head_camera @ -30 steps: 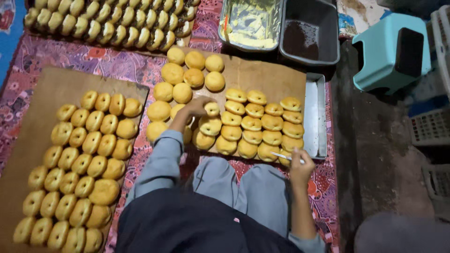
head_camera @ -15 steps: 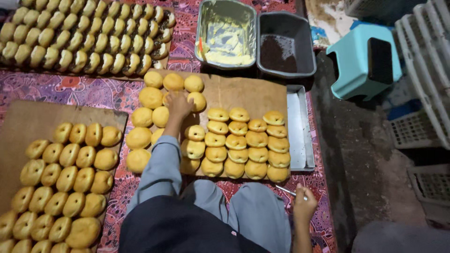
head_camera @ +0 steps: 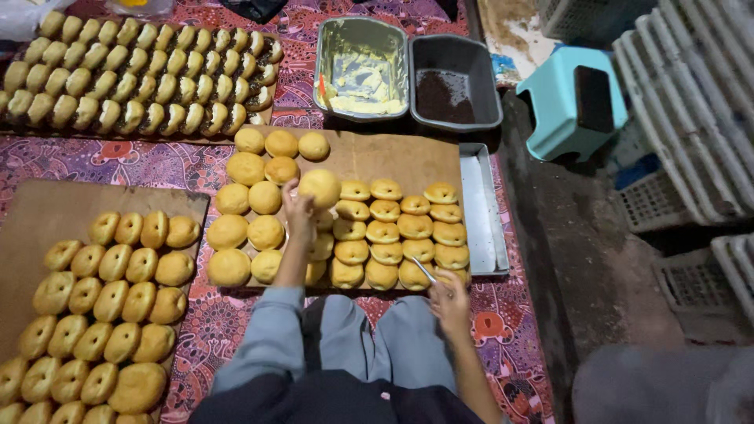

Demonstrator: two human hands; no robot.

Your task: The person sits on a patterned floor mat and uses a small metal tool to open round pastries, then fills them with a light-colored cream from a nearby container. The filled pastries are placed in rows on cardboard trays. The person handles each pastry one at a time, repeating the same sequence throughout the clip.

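Golden round bun (head_camera: pixel 320 187) sits lifted in the left hand (head_camera: pixel 298 210), whose grip is clasped around its lower edge, above the brown wooden board (head_camera: pixel 393 157) on the floor. Rows of similar plain buns (head_camera: pixel 247 235) lie to its left on that board, sliced filled buns (head_camera: pixel 400 232) to its right. The right hand (head_camera: pixel 449 302) is clenched on a thin metal knife (head_camera: pixel 424 271) near the board's front corner. Beyond the board stand a grey tub of yellow cream (head_camera: pixel 361 71) and a grey tub of dark sprinkles (head_camera: pixel 454 82), side by side. A patterned red cloth (head_camera: pixel 102 161) covers the floor.
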